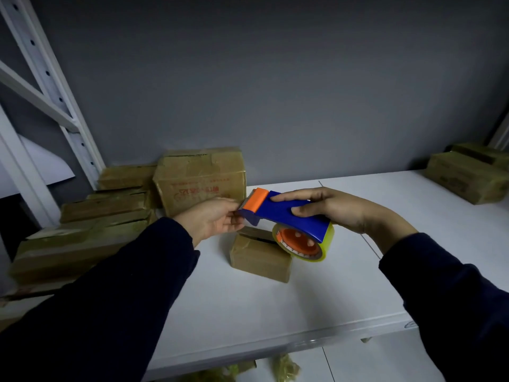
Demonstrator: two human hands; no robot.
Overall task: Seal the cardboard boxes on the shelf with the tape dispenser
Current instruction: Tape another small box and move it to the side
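Observation:
My right hand (pixel 330 208) grips the blue body of a tape dispenser (pixel 286 213) with an orange cutter guard and a yellowish clear tape roll (pixel 305 245) beneath it. My left hand (pixel 214 219) pinches at the dispenser's toothed front end, where the tape end is; the tape itself is too thin to make out. Both hands hover above a small cardboard box (pixel 260 257) that stands on the white shelf (pixel 303 299). The dispenser hides part of the box top, where a dark slot shows.
A larger taped box (pixel 201 183) with red print stands at the back by the grey wall. Several flat boxes (pixel 91 232) are stacked at the left beside the white shelf upright (pixel 55 86). Two more boxes (pixel 468 175) lie at the far right.

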